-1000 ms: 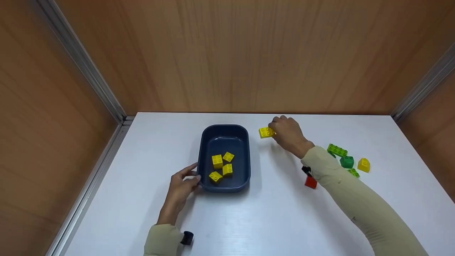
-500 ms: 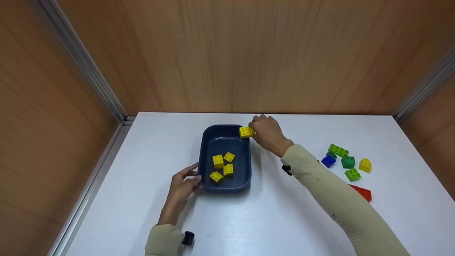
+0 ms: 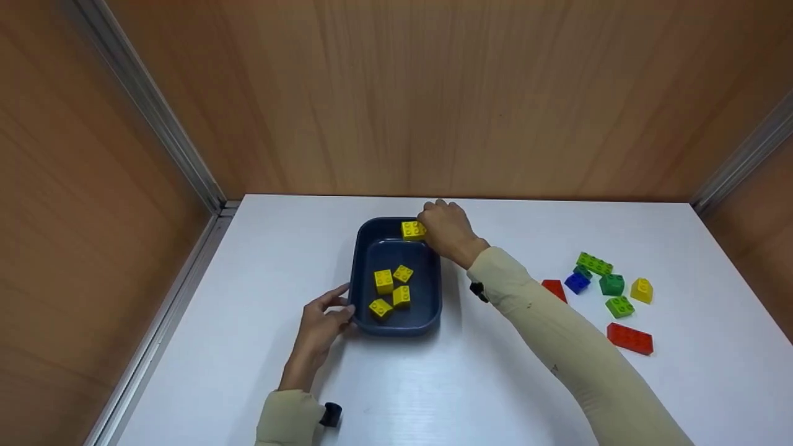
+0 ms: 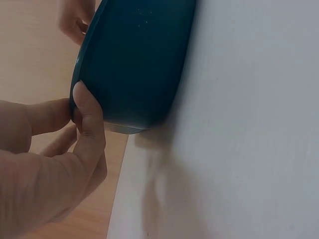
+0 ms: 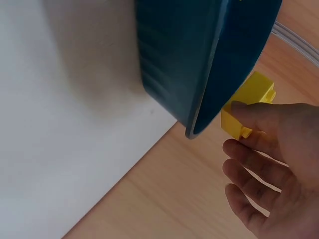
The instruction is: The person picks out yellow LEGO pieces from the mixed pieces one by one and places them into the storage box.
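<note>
A dark blue plastic tray stands on the white table with several yellow building bricks lying in its near half. My left hand holds the tray's left rim; the left wrist view shows thumb and finger pinching that edge. Over the tray's far right corner, my right hand pinches another yellow brick between thumb and index finger. In the right wrist view this brick is near the tray's rim, while the other fingers curl loosely below.
Right of the tray lie loose bricks: light green, dark green, blue, yellow and red. My right sleeve partly covers another red brick. A wooden panel rises behind the table.
My right hand has moved left with the yellow brick, from right of the tray to above its far corner. More loose bricks show past the sleeve. The left hand stays on the rim.
</note>
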Demonstrator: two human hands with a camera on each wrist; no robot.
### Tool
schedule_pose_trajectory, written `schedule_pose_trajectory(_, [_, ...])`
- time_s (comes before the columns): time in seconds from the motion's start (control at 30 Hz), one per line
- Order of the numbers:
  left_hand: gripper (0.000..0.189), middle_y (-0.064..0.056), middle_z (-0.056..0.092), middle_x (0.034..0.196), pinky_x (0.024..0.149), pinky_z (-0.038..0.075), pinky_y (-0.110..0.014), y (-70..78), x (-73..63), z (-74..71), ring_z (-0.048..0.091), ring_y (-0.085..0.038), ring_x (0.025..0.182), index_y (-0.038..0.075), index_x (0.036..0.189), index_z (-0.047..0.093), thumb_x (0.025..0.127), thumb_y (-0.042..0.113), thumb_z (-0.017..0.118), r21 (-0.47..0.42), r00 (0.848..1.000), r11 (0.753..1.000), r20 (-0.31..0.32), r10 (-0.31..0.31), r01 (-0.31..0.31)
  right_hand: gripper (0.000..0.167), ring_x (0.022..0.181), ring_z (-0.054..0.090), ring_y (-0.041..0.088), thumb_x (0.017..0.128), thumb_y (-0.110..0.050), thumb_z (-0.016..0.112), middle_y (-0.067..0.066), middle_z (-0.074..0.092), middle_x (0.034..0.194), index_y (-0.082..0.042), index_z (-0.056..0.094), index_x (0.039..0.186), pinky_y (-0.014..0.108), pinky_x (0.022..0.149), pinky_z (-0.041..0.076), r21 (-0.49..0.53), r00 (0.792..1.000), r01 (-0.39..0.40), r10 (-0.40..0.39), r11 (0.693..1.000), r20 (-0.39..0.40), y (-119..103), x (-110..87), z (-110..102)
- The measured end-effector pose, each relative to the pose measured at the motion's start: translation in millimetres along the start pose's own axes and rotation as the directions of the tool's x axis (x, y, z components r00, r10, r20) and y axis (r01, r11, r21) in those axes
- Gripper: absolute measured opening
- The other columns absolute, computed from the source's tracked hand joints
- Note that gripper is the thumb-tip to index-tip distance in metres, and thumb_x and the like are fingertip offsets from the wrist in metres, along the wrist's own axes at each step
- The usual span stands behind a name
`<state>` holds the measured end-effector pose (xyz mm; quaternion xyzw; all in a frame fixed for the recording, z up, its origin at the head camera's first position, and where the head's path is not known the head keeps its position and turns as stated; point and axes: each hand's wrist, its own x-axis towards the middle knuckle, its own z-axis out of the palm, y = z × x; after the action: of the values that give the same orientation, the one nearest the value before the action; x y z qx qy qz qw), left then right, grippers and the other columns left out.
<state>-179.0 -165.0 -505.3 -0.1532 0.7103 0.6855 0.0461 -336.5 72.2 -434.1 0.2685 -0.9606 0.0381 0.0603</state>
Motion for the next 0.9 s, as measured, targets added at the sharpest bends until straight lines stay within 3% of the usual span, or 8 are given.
schedule_pose_trajectory(0.57, [0.048, -0.020, 0.054, 0.125, 0.080, 0.061, -0.032, 3.9, -4.3, 1.0, 0.063, -0.018, 0.088, 0.002, 0.149, 0.059, 0.101, -0.004, 0.062, -0.008, 1.000, 1.000, 0.004, 0.002, -0.002, 0.025, 0.106, 0.068, 0.031, 0.101, -0.009, 0.068, 0.016, 0.074, 0.114, 0.001, 0.076, 0.123, 0.048, 0.103, 0.056, 0.026, 0.997, 0.011, -0.013, 1.000, 0.075, -28.7, 20.2, 5.1])
schedule_pose_trajectory(0.9, [0.050, -0.021, 0.054, 0.125, 0.079, 0.060, -0.032, 2.4, -5.4, 3.6, 0.063, -0.019, 0.087, 0.001, 0.150, 0.057, 0.101, -0.005, 0.062, -0.015, 1.000, 1.000, 0.017, 0.014, -0.014, 0.020, 0.107, 0.069, 0.033, 0.101, -0.007, 0.064, 0.018, 0.073, 0.111, 0.002, 0.076, 0.115, 0.049, 0.098, 0.058, 0.008, 0.994, 0.017, -0.018, 1.000, 0.111, -36.1, 23.3, 9.9])
